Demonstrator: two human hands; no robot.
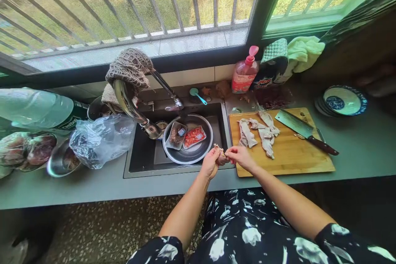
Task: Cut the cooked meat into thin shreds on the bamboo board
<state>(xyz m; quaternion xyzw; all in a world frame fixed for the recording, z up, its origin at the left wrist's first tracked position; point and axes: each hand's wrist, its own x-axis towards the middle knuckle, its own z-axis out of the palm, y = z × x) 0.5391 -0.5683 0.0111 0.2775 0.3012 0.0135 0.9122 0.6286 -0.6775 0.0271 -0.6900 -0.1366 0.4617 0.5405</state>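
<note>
Between my two hands is a small piece of pale, pinkish meat (221, 157), held over the sink's right edge. My left hand (210, 162) is closed around it. My right hand (240, 156) pinches at its right side with thumb and fingertips. On the wooden cutting board (291, 161), right of my hands, lie several pale strips of meat (266, 134). A cleaver (295, 123) with a dark handle rests on the board's right part. In the sink (142, 148) a metal basin (188, 159) holds a pack of red pieces (194, 137) and a pack of dark meat (177, 134).
A faucet (123, 99) draped with a net cloth (130, 66) arches over the sink. Behind the board stand a pink pump bottle (245, 74) and a pack of dark red meat (274, 98). Stacked bowls (345, 101) are at right; a plastic bag (100, 140) lies left.
</note>
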